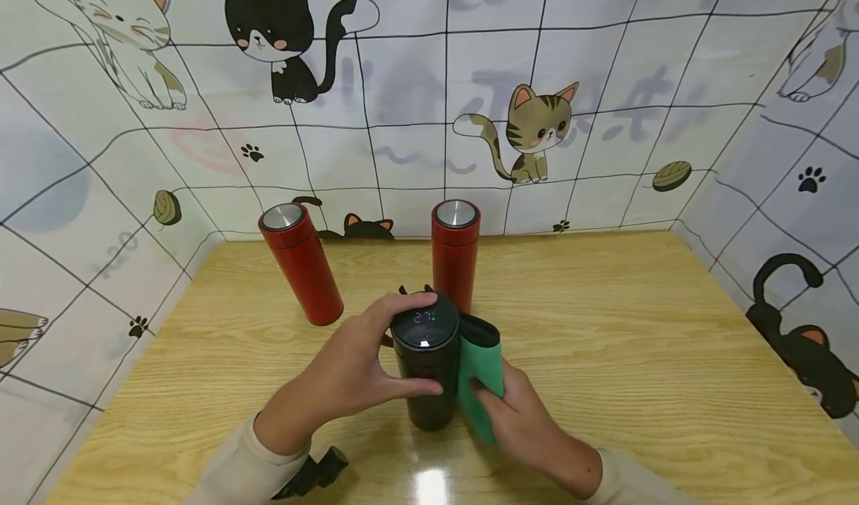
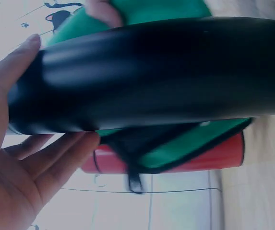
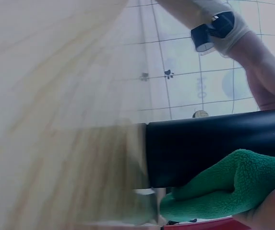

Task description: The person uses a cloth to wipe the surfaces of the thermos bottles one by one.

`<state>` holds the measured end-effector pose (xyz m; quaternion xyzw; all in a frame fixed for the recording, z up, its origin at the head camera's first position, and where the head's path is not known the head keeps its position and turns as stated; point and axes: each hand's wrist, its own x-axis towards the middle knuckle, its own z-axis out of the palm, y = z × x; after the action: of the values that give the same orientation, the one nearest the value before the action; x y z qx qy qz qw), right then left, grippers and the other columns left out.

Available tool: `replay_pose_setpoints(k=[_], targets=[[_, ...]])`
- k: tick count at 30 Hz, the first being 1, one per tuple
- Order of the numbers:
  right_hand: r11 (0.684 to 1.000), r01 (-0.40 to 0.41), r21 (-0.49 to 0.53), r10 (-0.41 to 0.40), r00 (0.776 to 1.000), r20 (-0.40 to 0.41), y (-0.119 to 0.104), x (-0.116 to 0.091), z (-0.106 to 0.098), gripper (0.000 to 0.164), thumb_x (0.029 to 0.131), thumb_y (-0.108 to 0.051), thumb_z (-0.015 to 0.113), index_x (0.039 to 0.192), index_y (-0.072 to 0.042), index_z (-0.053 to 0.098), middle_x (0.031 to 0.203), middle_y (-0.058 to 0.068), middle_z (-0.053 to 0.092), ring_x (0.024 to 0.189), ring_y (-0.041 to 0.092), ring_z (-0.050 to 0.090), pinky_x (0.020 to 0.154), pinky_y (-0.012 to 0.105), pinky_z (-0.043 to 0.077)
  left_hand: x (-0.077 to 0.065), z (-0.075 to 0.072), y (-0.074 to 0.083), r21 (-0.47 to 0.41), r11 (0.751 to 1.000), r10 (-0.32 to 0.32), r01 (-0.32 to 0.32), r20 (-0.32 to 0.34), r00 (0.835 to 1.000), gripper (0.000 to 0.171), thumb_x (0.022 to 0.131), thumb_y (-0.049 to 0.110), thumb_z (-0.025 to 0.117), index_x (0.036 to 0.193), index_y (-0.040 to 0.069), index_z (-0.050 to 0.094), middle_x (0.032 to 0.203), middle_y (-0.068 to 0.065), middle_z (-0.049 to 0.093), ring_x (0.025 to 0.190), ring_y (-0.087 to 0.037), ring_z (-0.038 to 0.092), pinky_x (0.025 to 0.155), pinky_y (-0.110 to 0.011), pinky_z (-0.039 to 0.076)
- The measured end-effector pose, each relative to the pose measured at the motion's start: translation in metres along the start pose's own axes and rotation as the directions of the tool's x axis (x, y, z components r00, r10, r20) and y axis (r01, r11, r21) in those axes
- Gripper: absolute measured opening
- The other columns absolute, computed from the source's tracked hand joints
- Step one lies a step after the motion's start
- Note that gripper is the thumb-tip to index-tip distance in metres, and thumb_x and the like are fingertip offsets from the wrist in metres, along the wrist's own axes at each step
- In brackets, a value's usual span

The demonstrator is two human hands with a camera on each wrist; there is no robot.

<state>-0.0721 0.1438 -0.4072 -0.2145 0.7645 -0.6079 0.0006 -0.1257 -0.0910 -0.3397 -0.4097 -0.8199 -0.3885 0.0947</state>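
A black thermos bottle (image 1: pixel 429 393) with a lit number display on its lid stands in the middle of the head view. My left hand (image 1: pixel 349 363) grips its upper part, fingers behind and thumb across the front near the lid. My right hand (image 1: pixel 526 423) holds a folded green cloth (image 1: pixel 480 378) against the bottle's right side. In the left wrist view the cloth (image 2: pixel 175 153) shows black edging and a small loop, and wraps behind the bottle (image 2: pixel 151 76). The cloth's fuzzy face (image 3: pixel 223 187) lies along the bottle (image 3: pixel 199 143) in the right wrist view.
Two red bottles (image 1: pixel 305 274) with silver-topped lids stand behind on the wooden table (image 1: pixel 637 356), the right one (image 1: pixel 456 255) just beyond the black bottle. A cat-patterned tile cloth (image 1: pixel 416 117) encloses the back and sides. A dark wrist camera (image 1: pixel 315 475) sits under my left forearm.
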Motion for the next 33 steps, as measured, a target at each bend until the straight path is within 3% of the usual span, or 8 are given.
replay_pose_setpoints(k=[5, 9, 16, 21, 25, 29, 33], targets=[[0.996, -0.087, 0.004, 0.087, 0.996, 0.012, 0.001, 0.000, 0.001, 0.039, 0.102, 0.002, 0.040, 0.140, -0.003, 0.046, 0.128, 0.015, 0.062, 0.112, 0.013, 0.058, 0.096, 0.026, 0.051, -0.001, -0.007, 0.007, 0.083, 0.996, -0.038, 0.037, 0.011, 0.999, 0.098, 0.067, 0.034, 0.093, 0.149, 0.030, 0.040, 0.128, -0.002, 0.065, 0.109, -0.016, 0.068, 0.075, -0.023, 0.060], [0.998, -0.057, 0.002, 0.057, 0.998, -0.015, -0.003, 0.000, 0.000, 0.039, 0.101, 0.004, 0.041, 0.140, -0.001, 0.046, 0.129, 0.017, 0.062, 0.114, 0.012, 0.059, 0.096, 0.027, 0.052, -0.002, -0.010, 0.010, 0.118, 0.990, -0.079, 0.077, 0.011, 0.997, 0.096, 0.067, 0.035, 0.093, 0.148, 0.036, 0.043, 0.121, 0.004, 0.058, 0.104, -0.012, 0.064, 0.074, -0.023, 0.059], [0.998, 0.053, 0.019, -0.053, 0.998, -0.019, -0.006, -0.003, -0.003, 0.042, 0.102, 0.005, 0.040, 0.144, 0.000, 0.043, 0.136, 0.019, 0.058, 0.122, 0.008, 0.057, 0.099, 0.025, 0.052, -0.002, -0.011, 0.010, -0.004, 0.995, -0.099, 0.100, 0.054, 0.994, 0.094, 0.070, 0.024, 0.092, 0.149, 0.033, 0.043, 0.113, 0.001, 0.050, 0.104, -0.014, 0.058, 0.069, -0.016, 0.057], [0.999, -0.031, -0.028, 0.030, 0.999, -0.018, -0.003, -0.003, -0.002, 0.039, 0.102, 0.002, 0.042, 0.141, -0.002, 0.046, 0.127, 0.016, 0.062, 0.112, 0.010, 0.059, 0.094, 0.025, 0.052, 0.000, -0.011, 0.008, -0.057, 0.995, -0.078, 0.084, 0.088, 0.993, 0.094, 0.072, 0.019, 0.092, 0.150, 0.033, 0.041, 0.117, 0.001, 0.050, 0.110, -0.015, 0.059, 0.073, -0.017, 0.058], [0.990, -0.113, -0.080, 0.111, 0.993, -0.027, -0.001, -0.002, -0.003, 0.037, 0.101, 0.001, 0.044, 0.137, -0.001, 0.048, 0.124, 0.014, 0.063, 0.109, 0.012, 0.058, 0.093, 0.025, 0.052, 0.003, -0.010, 0.007, -0.047, 0.998, -0.046, 0.051, 0.101, 0.994, 0.093, 0.073, 0.020, 0.091, 0.150, 0.032, 0.041, 0.120, 0.002, 0.052, 0.108, -0.012, 0.058, 0.075, -0.019, 0.058], [0.990, -0.114, -0.081, 0.112, 0.993, -0.034, -0.003, -0.002, -0.004, 0.037, 0.100, 0.002, 0.044, 0.137, -0.001, 0.048, 0.125, 0.015, 0.063, 0.110, 0.013, 0.058, 0.093, 0.026, 0.052, 0.002, -0.011, 0.007, -0.037, 0.999, -0.025, 0.030, 0.114, 0.993, 0.087, 0.075, 0.019, 0.088, 0.148, 0.031, 0.042, 0.123, 0.003, 0.052, 0.110, -0.011, 0.057, 0.078, -0.023, 0.058], [0.998, -0.057, -0.034, 0.056, 0.998, -0.033, -0.007, -0.002, -0.005, 0.037, 0.100, 0.004, 0.043, 0.136, -0.001, 0.049, 0.123, 0.016, 0.063, 0.107, 0.011, 0.059, 0.092, 0.026, 0.053, -0.001, -0.013, 0.009, -0.085, 0.995, -0.032, 0.045, 0.143, 0.989, 0.085, 0.079, 0.013, 0.085, 0.148, 0.030, 0.040, 0.128, 0.001, 0.052, 0.117, -0.015, 0.057, 0.081, -0.025, 0.060]])
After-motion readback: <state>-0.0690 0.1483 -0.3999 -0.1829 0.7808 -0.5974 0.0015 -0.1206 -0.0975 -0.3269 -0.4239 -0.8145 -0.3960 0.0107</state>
